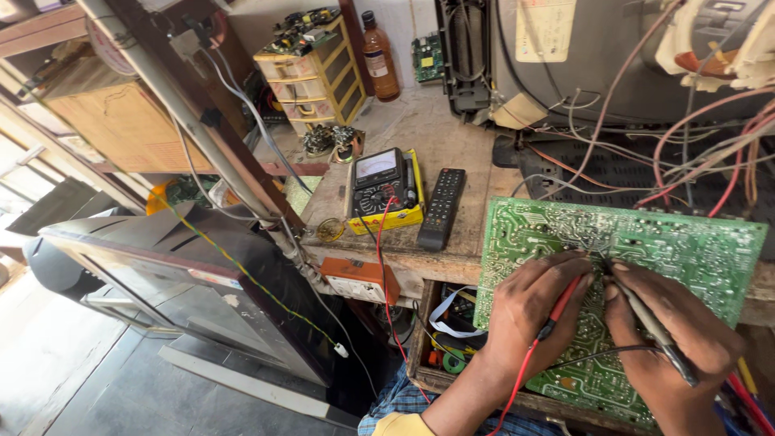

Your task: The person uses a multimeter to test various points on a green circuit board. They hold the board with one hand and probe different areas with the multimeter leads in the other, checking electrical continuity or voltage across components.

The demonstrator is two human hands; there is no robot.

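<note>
We see left hand (pixel 529 311) grip holding red probe (pixel 559 308); right hand (pixel 674 339) grip holding black probe (pixel 654 329) | both tips on green circuit board (pixel 686 242) | multimeter (pixel 379 182) on table (pixel 452 137)

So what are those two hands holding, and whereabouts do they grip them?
Left hand pinches the red probe near its tip; right hand holds the black probe along its shaft, both over the green circuit board.
</note>
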